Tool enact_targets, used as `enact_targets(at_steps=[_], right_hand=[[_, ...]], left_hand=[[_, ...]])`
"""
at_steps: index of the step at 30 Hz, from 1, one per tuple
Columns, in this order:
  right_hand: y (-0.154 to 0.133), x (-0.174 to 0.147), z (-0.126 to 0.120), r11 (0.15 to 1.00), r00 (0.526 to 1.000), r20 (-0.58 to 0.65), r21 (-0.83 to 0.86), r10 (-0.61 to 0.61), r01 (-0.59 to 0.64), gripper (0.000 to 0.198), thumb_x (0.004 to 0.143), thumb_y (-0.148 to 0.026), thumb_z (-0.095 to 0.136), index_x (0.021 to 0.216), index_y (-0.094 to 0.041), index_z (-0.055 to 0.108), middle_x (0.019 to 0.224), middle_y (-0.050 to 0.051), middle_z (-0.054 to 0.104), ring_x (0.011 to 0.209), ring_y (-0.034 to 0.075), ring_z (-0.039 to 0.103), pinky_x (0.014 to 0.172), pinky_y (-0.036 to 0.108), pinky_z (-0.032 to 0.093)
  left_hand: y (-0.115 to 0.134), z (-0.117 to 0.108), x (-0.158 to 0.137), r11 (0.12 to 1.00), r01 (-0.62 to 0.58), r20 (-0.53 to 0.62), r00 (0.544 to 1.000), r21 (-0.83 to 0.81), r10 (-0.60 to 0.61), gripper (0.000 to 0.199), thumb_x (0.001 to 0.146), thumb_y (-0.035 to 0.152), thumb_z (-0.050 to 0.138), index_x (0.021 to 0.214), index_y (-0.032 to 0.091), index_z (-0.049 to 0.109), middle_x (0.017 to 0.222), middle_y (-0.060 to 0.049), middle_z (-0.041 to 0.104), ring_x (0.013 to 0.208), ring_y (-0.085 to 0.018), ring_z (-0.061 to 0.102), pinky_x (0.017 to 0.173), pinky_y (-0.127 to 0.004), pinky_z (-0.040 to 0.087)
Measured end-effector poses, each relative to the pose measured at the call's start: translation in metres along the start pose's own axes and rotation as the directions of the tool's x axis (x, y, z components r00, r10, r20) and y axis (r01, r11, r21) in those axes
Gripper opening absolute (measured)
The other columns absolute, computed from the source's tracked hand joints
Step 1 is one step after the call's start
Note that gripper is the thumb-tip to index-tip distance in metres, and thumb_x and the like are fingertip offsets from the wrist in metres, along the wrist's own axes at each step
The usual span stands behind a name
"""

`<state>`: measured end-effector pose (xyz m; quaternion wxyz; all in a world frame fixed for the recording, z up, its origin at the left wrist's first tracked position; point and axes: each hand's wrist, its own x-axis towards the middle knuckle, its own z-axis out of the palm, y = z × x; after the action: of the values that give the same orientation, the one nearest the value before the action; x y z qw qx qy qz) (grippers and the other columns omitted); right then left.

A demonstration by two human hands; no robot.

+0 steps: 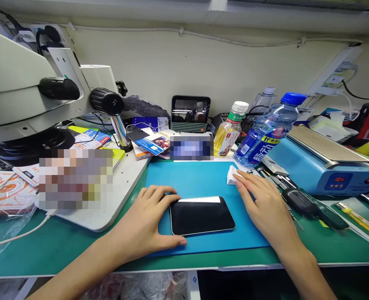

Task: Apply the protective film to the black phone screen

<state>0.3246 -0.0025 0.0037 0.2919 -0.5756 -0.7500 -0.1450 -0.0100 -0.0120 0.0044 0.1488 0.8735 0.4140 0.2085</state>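
A black-screened smartphone [201,217] lies face up on a blue mat [190,179], a pale strip of reflection along its far edge. My left hand [143,223] spans the phone's left end, the index finger at the far corner and the thumb along the near edge, steadying it. To the right of the phone, my right hand [264,204] pinches a folded white tissue [232,175] between thumb and fingers, just above or on the mat. The tissue is apart from the phone.
A microscope [18,83] stands on a white base at left. A yellow-drink bottle [229,131] and a blue-capped bottle [262,133] are behind the mat. A blue heating unit [328,162], screwdrivers and a yellow cutter [359,218] lie at right.
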Motion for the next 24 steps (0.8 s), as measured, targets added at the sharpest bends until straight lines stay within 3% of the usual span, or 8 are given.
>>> enact_targets(at_steps=[4, 8, 11, 14, 18, 20, 24], right_hand=[[-0.007, 0.001, -0.007, 0.998, 0.999, -0.044, 0.055, 0.004, -0.002, 0.033, 0.108, -0.032, 0.052, 0.13, -0.019, 0.073, 0.138, 0.01, 0.073, 0.128, 0.028, 0.067, 0.112, 0.047, 0.052], [-0.034, -0.003, -0.016, 0.977, 0.991, -0.053, 0.172, -0.121, 0.129, 0.023, 0.105, -0.026, 0.059, 0.122, -0.023, 0.075, 0.126, 0.008, 0.077, 0.119, 0.024, 0.072, 0.109, 0.041, 0.054], [-0.068, -0.004, -0.021, 0.931, 0.971, 0.059, 0.303, -0.23, 0.202, 0.021, 0.105, -0.025, 0.061, 0.122, -0.025, 0.073, 0.12, 0.006, 0.078, 0.112, 0.022, 0.073, 0.097, 0.037, 0.06], [-0.099, 0.004, -0.02, 0.893, 0.925, 0.195, 0.385, -0.326, 0.234, 0.023, 0.105, -0.022, 0.059, 0.125, -0.025, 0.071, 0.123, 0.005, 0.076, 0.112, 0.02, 0.072, 0.096, 0.035, 0.06], [-0.117, 0.02, -0.014, 0.887, 0.857, 0.296, 0.333, -0.421, 0.321, 0.02, 0.102, -0.025, 0.067, 0.121, -0.025, 0.073, 0.115, 0.005, 0.077, 0.105, 0.021, 0.073, 0.091, 0.036, 0.06], [-0.119, 0.02, -0.013, 0.894, 0.851, 0.302, 0.279, -0.429, 0.352, 0.019, 0.1, -0.025, 0.068, 0.119, -0.022, 0.073, 0.113, 0.007, 0.078, 0.101, 0.022, 0.075, 0.088, 0.038, 0.061], [-0.123, 0.007, -0.018, 0.887, 0.86, 0.239, 0.233, -0.45, 0.4, 0.022, 0.104, -0.021, 0.06, 0.121, -0.017, 0.073, 0.122, 0.009, 0.079, 0.114, 0.026, 0.075, 0.095, 0.041, 0.062]], left_hand=[[-0.002, -0.003, 0.001, 0.997, 0.028, 0.05, 0.998, -0.075, -0.024, 0.073, 0.079, 0.056, 0.09, 0.139, 0.03, 0.06, 0.148, -0.009, 0.059, 0.132, -0.037, 0.053, 0.109, -0.054, 0.045], [-0.003, -0.001, 0.001, 0.995, 0.003, 0.047, 0.999, -0.097, 0.002, 0.072, 0.081, 0.052, 0.089, 0.141, 0.03, 0.058, 0.147, -0.009, 0.06, 0.132, -0.036, 0.054, 0.109, -0.054, 0.045], [-0.005, 0.005, 0.0, 0.996, 0.03, -0.02, 0.999, -0.078, -0.032, 0.086, 0.074, 0.056, 0.092, 0.146, 0.029, 0.053, 0.151, -0.011, 0.056, 0.136, -0.038, 0.052, 0.112, -0.056, 0.045], [-0.008, 0.011, -0.001, 0.997, 0.049, -0.076, 0.996, -0.052, -0.052, 0.088, 0.068, 0.06, 0.095, 0.138, 0.025, 0.054, 0.157, -0.015, 0.049, 0.146, -0.041, 0.045, 0.116, -0.059, 0.041], [-0.01, 0.011, -0.001, 0.998, 0.025, -0.064, 0.998, -0.053, -0.028, 0.078, 0.069, 0.059, 0.094, 0.129, 0.025, 0.056, 0.153, -0.015, 0.054, 0.147, -0.04, 0.045, 0.116, -0.06, 0.04], [-0.012, 0.007, 0.0, 0.997, -0.004, -0.04, 0.999, -0.071, 0.001, 0.077, 0.07, 0.058, 0.094, 0.128, 0.025, 0.057, 0.152, -0.015, 0.055, 0.147, -0.04, 0.046, 0.116, -0.06, 0.04], [-0.014, -0.005, 0.002, 0.99, -0.037, 0.046, 0.998, -0.135, 0.044, 0.069, 0.074, 0.05, 0.092, 0.128, 0.024, 0.058, 0.153, -0.017, 0.056, 0.148, -0.04, 0.047, 0.118, -0.061, 0.038]])
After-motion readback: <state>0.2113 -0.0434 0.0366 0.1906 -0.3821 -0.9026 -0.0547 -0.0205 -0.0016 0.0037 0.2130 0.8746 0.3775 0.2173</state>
